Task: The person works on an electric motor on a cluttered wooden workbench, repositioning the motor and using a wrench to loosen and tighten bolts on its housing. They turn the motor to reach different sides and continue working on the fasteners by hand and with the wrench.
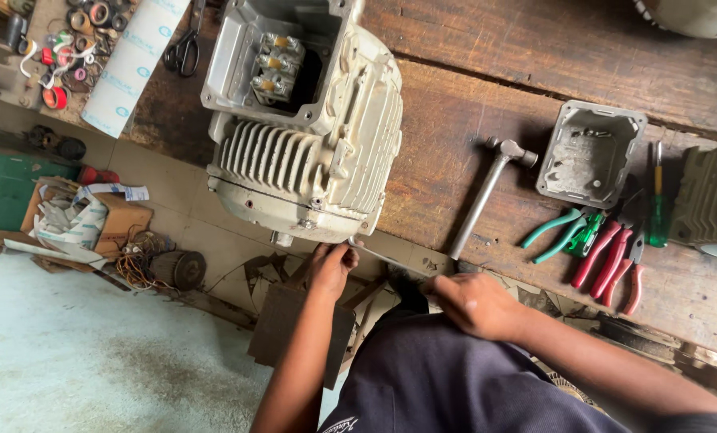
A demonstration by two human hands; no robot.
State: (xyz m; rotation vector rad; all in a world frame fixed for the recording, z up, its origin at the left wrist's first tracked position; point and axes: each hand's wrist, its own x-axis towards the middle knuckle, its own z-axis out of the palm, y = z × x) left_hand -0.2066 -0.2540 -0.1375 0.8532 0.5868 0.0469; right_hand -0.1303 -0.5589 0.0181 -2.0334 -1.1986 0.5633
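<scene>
A large cream electric motor [310,136] with cooling fins and an open terminal box lies on a worn wooden bench [487,72], its end hanging over the edge. My left hand [330,265] is just under the motor's end cover, pinching the tip of a thin metal tool [390,258] against the cover's rim. My right hand [475,303] grips the other end of that tool near the bench edge.
A metal hammer [487,192] lies right of the motor. Beyond it sit a grey terminal-box cover [589,152], green and red pliers [607,248] and a green screwdriver [657,204]. Scissors [184,50], a paper roll [130,64] and tape rolls lie far left. Clutter covers the floor.
</scene>
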